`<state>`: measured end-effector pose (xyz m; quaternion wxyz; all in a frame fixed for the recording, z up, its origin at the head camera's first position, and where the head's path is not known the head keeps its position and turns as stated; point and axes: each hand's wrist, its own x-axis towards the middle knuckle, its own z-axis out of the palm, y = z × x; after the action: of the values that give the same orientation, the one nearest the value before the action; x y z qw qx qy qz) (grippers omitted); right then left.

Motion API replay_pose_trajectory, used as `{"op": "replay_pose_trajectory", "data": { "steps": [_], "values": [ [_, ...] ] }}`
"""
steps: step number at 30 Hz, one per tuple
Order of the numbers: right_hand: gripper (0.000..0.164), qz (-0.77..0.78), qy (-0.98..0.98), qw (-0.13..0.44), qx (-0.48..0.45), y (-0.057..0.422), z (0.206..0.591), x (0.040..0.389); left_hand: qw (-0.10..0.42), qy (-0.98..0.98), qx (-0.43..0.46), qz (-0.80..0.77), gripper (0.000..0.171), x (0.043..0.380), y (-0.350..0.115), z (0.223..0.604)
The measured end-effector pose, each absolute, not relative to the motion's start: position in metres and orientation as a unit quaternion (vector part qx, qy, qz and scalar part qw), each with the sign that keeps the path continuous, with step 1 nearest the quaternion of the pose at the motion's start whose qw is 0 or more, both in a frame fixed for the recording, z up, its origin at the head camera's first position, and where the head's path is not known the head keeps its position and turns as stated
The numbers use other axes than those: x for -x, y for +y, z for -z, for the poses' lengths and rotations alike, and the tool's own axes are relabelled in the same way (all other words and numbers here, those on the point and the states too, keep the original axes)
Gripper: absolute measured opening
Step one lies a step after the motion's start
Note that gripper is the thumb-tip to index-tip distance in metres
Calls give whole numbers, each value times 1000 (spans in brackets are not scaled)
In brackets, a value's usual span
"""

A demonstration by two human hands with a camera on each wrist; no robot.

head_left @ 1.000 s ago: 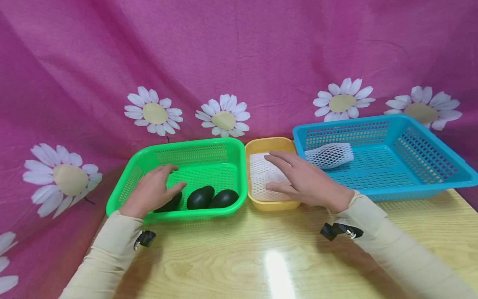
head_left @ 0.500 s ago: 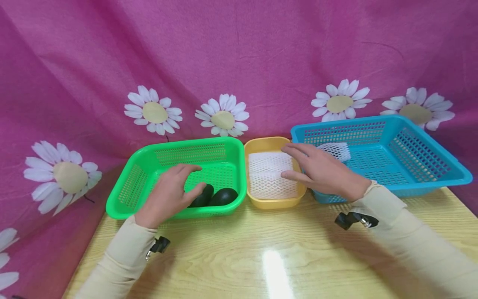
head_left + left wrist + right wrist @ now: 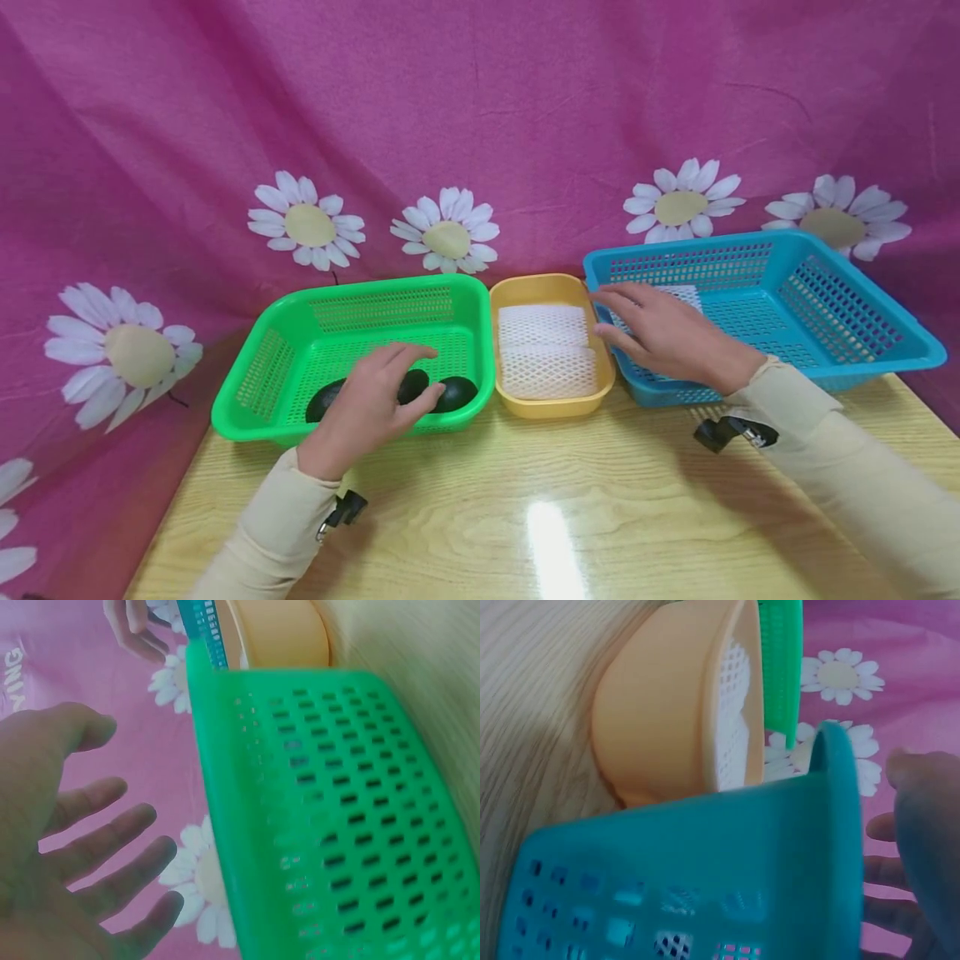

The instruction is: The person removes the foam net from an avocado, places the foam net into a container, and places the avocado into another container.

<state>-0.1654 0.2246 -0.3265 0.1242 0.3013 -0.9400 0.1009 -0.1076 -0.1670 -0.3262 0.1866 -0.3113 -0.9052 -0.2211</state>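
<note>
My left hand [image 3: 371, 408] hovers over the front of the green basket [image 3: 480, 333], fingers loosely spread and holding nothing. Three dark avocados lie in that basket: one at the left [image 3: 324, 402], a middle avocado [image 3: 414, 386] partly behind my hand, and a right avocado [image 3: 456, 393]. In the left wrist view, the left fingers [image 3: 112, 832] are apart from the rim. My right hand [image 3: 667, 333] is above the left end of the blue basket [image 3: 795, 317], relaxed and with nothing in it. It partly hides a white foam net sleeve [image 3: 686, 296] in there.
Between the two baskets stands a yellow tray [image 3: 543, 408] with white foam net sleeves [image 3: 547, 372] laid in it. All three containers line up on the wooden table [image 3: 465, 508] against a purple flowered cloth [image 3: 525, 125].
My left hand has moved right across the green basket, uncovering the left avocado. My right hand has moved right, from above the yellow tray to over the blue basket.
</note>
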Motion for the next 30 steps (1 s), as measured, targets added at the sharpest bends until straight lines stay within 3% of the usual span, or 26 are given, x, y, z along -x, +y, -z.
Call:
{"op": "replay_pose_trajectory", "data": {
  "steps": [12, 18, 30],
  "values": [
    [58, -96, -950, 105, -279, 243, 327, 174, 214, -881, 349, 239, 37, 101, -145, 343],
    [62, -67, -958, 89, -263, 253, 324, 181, 212, -874, 364, 243, 38, 99, -132, 346],
    [54, -55, -959, 60, -273, 266, 317, 200, 193, -862, 374, 283, 38, 98, -115, 351]
  ]
}}
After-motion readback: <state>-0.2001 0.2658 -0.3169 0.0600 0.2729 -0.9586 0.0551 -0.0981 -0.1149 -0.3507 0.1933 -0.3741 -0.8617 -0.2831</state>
